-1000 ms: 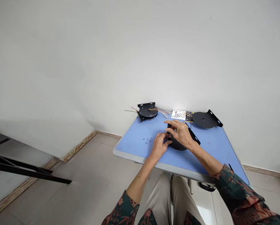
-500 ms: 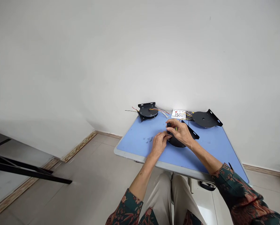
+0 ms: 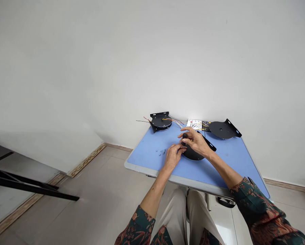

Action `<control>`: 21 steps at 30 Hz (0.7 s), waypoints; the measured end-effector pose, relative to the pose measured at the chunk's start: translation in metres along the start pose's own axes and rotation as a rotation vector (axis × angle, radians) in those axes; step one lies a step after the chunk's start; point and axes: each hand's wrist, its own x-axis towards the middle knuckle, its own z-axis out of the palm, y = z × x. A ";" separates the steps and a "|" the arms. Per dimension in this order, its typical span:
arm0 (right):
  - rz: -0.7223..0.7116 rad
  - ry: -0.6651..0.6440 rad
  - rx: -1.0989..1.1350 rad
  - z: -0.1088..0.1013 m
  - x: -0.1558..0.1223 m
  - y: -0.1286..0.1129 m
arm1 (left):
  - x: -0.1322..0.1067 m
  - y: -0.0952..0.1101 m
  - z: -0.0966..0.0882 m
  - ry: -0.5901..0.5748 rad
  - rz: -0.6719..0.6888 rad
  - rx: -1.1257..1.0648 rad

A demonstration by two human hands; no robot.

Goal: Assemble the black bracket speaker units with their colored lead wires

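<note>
A round black metal plate with a slotted bracket (image 3: pixel 195 156) lies on the blue table before me. My right hand (image 3: pixel 197 142) has thumb and fingers around the black handle of an upright screwdriver (image 3: pixel 184 136), its other fingers raised. The screwdriver's tip points down at the plate's left rim. My left hand (image 3: pixel 173 154) is at that rim, its fingertips pinched together by the screwdriver's shaft; what they hold is hidden. Several small screws (image 3: pixel 163 151) lie loose on the table left of the left hand.
The blue table (image 3: pixel 147 160) stands against a white wall. At its back left is another black plate assembly (image 3: pixel 161 121) with coloured wires; at the back right, a third plate (image 3: pixel 222 130). Between them lies a printed card (image 3: pixel 194 124). Black metal legs (image 3: pixel 34 189) stand at the left.
The right hand's fingers have loosened and spread on the screwdriver handle, so more of it shows. The left hand stays at the plate's rim.
</note>
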 end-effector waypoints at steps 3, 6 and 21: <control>-0.014 0.111 -0.177 -0.001 0.000 -0.001 | 0.000 0.000 0.000 0.009 -0.025 -0.032; -0.031 0.039 -0.241 -0.005 0.000 -0.003 | 0.000 0.000 0.000 0.007 -0.036 -0.071; -0.018 0.032 -0.115 -0.010 -0.001 -0.003 | -0.001 0.000 -0.004 -0.057 -0.017 -0.084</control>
